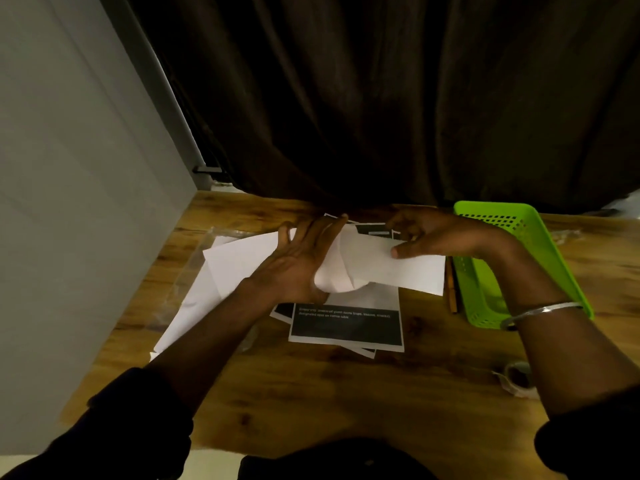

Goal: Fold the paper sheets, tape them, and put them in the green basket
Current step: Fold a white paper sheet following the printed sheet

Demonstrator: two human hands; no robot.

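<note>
A white paper sheet (363, 261), curled and half-folded, is gripped by the left hand (298, 258) and pinched by the right hand (433, 233). It is held above printed sheets (346, 327) beside the green basket (540, 244).

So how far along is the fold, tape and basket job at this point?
Early. Nothing looks finished: what shows of the green basket holds no paper. In hand: left hand and right hand are bending one white sheet above the printed sheets. Left: finishing the fold, taping it with the tape roll, basketing it, then the loose sheets.
</note>
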